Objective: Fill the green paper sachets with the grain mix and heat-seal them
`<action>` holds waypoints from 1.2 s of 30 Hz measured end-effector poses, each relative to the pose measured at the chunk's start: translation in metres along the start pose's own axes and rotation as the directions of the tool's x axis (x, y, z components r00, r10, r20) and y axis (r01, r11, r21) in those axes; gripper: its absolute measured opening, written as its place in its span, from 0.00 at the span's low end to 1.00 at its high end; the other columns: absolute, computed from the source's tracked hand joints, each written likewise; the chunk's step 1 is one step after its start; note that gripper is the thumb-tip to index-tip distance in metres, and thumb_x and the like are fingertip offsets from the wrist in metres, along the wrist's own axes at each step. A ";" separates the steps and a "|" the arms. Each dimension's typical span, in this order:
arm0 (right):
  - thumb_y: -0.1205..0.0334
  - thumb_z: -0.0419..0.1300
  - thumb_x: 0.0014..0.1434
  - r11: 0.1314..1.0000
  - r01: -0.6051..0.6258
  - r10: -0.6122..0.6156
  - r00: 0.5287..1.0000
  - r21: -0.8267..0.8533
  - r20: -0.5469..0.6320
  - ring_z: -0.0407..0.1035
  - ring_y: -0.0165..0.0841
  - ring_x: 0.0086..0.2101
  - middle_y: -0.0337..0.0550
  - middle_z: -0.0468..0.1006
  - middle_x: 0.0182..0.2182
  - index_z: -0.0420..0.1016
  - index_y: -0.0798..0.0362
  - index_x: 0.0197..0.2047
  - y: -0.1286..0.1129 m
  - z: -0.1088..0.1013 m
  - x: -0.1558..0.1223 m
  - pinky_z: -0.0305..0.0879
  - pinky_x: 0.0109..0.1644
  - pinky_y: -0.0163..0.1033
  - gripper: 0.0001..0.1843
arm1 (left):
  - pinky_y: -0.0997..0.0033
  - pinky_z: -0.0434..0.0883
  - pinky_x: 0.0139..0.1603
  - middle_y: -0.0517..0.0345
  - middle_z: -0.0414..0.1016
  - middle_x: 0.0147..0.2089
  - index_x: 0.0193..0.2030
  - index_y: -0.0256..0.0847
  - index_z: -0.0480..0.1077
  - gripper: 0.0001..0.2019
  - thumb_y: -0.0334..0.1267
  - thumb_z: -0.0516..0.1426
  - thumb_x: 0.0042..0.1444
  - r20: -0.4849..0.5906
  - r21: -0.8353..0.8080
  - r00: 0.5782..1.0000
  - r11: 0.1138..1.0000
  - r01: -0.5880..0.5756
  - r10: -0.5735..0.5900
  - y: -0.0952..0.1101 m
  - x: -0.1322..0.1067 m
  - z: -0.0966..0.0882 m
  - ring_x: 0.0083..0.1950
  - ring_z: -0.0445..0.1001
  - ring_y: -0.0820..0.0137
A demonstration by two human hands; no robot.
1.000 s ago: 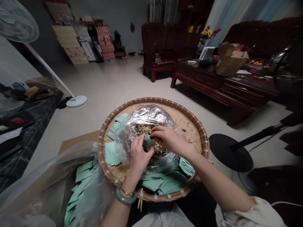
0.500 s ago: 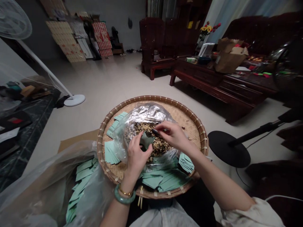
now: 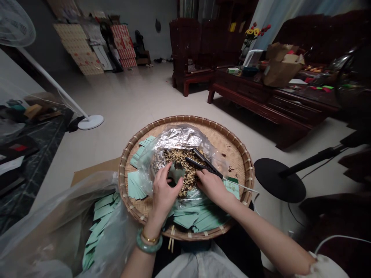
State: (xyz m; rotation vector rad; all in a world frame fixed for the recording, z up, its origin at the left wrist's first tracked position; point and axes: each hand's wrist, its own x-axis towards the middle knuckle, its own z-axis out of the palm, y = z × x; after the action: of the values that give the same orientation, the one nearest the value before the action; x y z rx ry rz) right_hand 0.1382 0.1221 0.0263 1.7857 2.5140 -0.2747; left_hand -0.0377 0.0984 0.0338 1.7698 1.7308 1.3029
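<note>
A small green paper packet [image 3: 177, 174], its mouth spread, sits between the thumb and fingers of my left hand [image 3: 164, 187]. My right hand [image 3: 213, 187] is lower right of it, fingertips curled down into the dried, chopped plant mix [image 3: 189, 178]. What those fingers hold, if anything, is hidden. Just above them a black flat iron [image 3: 207, 164], like a hair straightener, lies across the mix with its two arms apart. Its white cord runs right over the rim. The mix rests in an opened clear plastic bag [image 3: 179, 135] on a round woven bamboo tray [image 3: 232, 144].
Green packets [image 3: 199, 218] fan out along the tray's front, with more stacks [image 3: 136, 185] at its left. A large plastic bag [image 3: 121, 227] of packets lies left. A white fan base [image 3: 91, 122] and a black stand base [image 3: 279, 180] flank the tray; a wooden table [image 3: 261, 100] stands beyond.
My right hand has moved down and slightly right, away from the packet's mouth, uncovering the flat iron. My left hand still holds the packet, shifted slightly left.
</note>
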 end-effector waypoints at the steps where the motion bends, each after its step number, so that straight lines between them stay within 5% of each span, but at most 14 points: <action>1: 0.67 0.53 0.59 1.000 -0.002 0.002 1.000 0.000 0.007 0.73 0.39 0.36 0.50 0.73 0.40 0.68 0.54 0.45 0.000 -0.001 0.002 0.62 0.32 0.36 0.10 | 0.68 0.77 0.37 0.47 0.69 0.50 0.55 0.38 0.65 0.24 0.35 0.60 0.49 0.000 0.000 1.000 1.000 -0.001 0.001 0.000 0.000 0.000 0.47 0.73 0.63; 11: 0.68 0.52 0.58 0.998 -0.068 0.068 0.998 0.010 -0.006 0.72 0.39 0.36 0.50 0.74 0.40 0.68 0.55 0.43 -0.004 0.005 0.009 0.61 0.33 0.36 0.10 | 0.69 0.77 0.36 0.49 0.69 0.49 0.56 0.40 0.64 0.24 0.35 0.59 0.50 0.003 -0.006 1.000 1.000 -0.028 0.028 -0.004 -0.002 0.002 0.45 0.73 0.65; 16: 0.71 0.55 0.52 0.962 0.035 -0.001 0.992 0.271 -0.125 0.71 0.34 0.36 0.46 0.76 0.35 0.72 0.55 0.36 0.009 0.008 0.016 0.60 0.37 0.34 0.08 | 0.69 0.77 0.36 0.49 0.69 0.49 0.55 0.40 0.64 0.24 0.35 0.59 0.50 0.007 -0.013 0.999 0.999 -0.032 0.032 -0.004 -0.001 0.000 0.45 0.73 0.66; 23: 0.67 0.58 0.48 0.661 0.151 0.050 0.968 0.735 -0.244 0.66 0.27 0.23 0.37 0.74 0.22 0.72 0.55 0.30 0.017 -0.022 0.022 0.60 0.26 0.31 0.04 | 0.68 0.77 0.36 0.49 0.69 0.49 0.55 0.40 0.64 0.24 0.35 0.60 0.49 0.007 -0.008 1.000 1.000 -0.027 0.027 -0.002 -0.001 0.001 0.46 0.72 0.65; 30: 0.63 0.60 0.50 0.383 0.268 -0.005 0.958 0.884 -0.288 0.65 0.25 0.22 0.39 0.74 0.25 0.73 0.55 0.34 0.004 -0.061 0.023 0.62 0.24 0.31 0.07 | 0.67 0.77 0.37 0.49 0.69 0.50 0.56 0.41 0.63 0.25 0.32 0.59 0.49 0.017 0.020 0.997 0.997 -0.077 0.076 0.000 -0.001 0.004 0.49 0.71 0.62; 33: 0.65 0.59 0.51 0.415 0.320 -0.039 0.942 0.852 -0.335 0.66 0.26 0.24 0.38 0.74 0.26 0.73 0.55 0.34 -0.009 -0.070 0.023 0.63 0.27 0.31 0.05 | 0.66 0.76 0.38 0.48 0.69 0.50 0.56 0.40 0.63 0.26 0.32 0.59 0.49 0.013 0.035 0.996 0.995 -0.089 0.088 0.000 -0.002 0.006 0.50 0.70 0.62; 36: 0.69 0.59 0.52 0.547 0.349 -0.102 0.930 0.761 -0.354 0.66 0.26 0.25 0.38 0.74 0.25 0.74 0.54 0.33 -0.019 -0.075 0.024 0.62 0.28 0.32 0.04 | 0.65 0.76 0.38 0.48 0.69 0.50 0.57 0.41 0.62 0.26 0.32 0.59 0.49 0.008 0.041 0.995 0.994 -0.099 0.099 -0.001 -0.002 0.007 0.50 0.70 0.61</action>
State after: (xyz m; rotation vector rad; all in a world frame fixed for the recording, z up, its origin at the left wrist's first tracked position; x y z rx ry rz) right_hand 0.1167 0.1513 0.0987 1.7470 3.1040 -1.5633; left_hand -0.0325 0.0988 0.0287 1.9031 1.6980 1.3089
